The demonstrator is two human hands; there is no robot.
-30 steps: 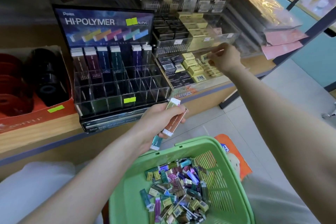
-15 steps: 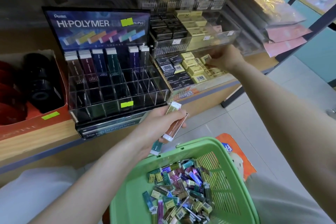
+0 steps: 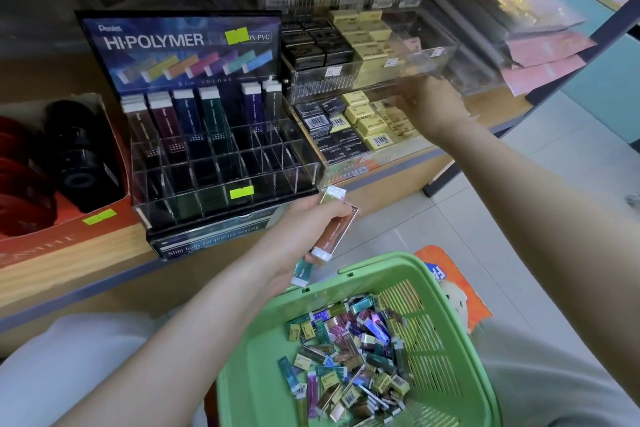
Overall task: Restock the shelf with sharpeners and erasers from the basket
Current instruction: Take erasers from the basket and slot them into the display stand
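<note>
three slim erasers [image 3: 334,236], gold, brown and teal, are clenched in the left hand [image 3: 308,229] above the green basket [image 3: 381,260] of loose erasers [image 3: 346,357], near the acrylic display rack [image 3: 221,180] on the shelf [image 3: 69,260]. the right hand [image 3: 433,111] reaches among small boxed erasers [image 3: 367,121]; whether its fingers [image 3: 412,104] grasp anything cannot be told.
</note>
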